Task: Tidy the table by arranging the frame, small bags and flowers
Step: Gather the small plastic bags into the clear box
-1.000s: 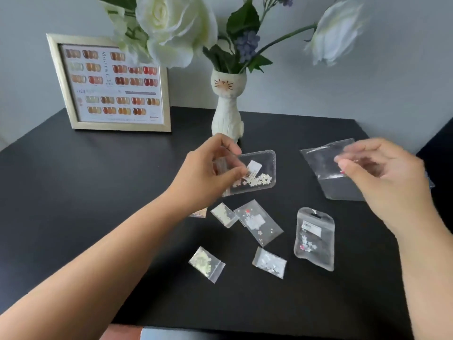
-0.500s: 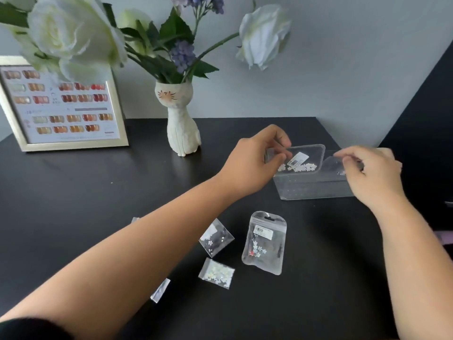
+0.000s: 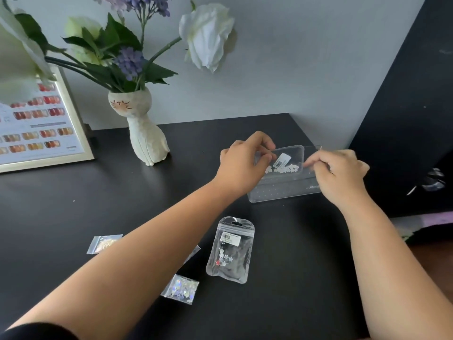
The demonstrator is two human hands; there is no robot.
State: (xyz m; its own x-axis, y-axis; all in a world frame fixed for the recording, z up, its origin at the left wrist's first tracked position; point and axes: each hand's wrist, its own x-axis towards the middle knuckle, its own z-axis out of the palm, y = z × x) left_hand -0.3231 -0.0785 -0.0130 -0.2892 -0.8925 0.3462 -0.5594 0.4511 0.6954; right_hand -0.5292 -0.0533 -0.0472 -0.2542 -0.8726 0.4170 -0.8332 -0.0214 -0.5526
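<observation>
My left hand (image 3: 241, 165) pinches the left end of a small clear bag of white flower pieces (image 3: 286, 161). My right hand (image 3: 337, 173) holds the top edge of a larger clear dotted bag (image 3: 279, 191) that stands on the black table (image 3: 73, 204); the small bag sits at its mouth. On the table lie a zip pouch with flower pieces (image 3: 230, 250), a glitter bag (image 3: 181, 288) and a pale bag (image 3: 104, 242); another bag is mostly hidden under my left forearm. The gold picture frame (image 3: 76, 133) stands at the far left. A white cat vase (image 3: 143, 133) holds white and purple flowers (image 3: 208, 35).
A grey wall runs behind the table. A tall black panel (image 3: 411, 106) stands just past the table's right edge. The table's back right corner lies just behind the hands.
The view has swung right. My left hand carried the small flower bag to the right, and my right hand lifted the larger bag's top edge; the small bag now sits at its mouth.
</observation>
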